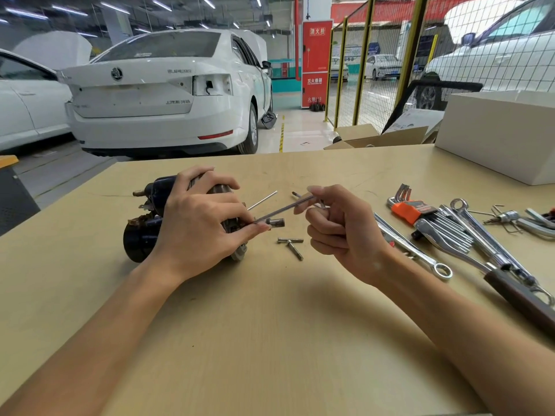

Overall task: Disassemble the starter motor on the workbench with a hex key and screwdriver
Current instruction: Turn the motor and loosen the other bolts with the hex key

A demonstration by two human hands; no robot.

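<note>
The dark starter motor [141, 235] lies on its side on the tan workbench [270, 325], left of centre. My left hand [201, 226] grips its body from above, fingertips at the right end by a short shaft stub [277, 222]. My right hand [336, 232] pinches a long thin metal rod [282, 210] between thumb and forefinger; the rod's far end reaches into the motor's right end. A second thin rod [262, 200] sticks out of the motor above it. Two loose bolts [292, 246] lie crossed on the bench just right of the motor.
A hex key set in an orange holder [411, 210], several spanners [414, 250], a dark-handled ratchet [510, 283] and small bits lie at the right. A white box [498, 136] stands at the back right, cardboard boxes behind the bench, white cars and a mesh fence beyond.
</note>
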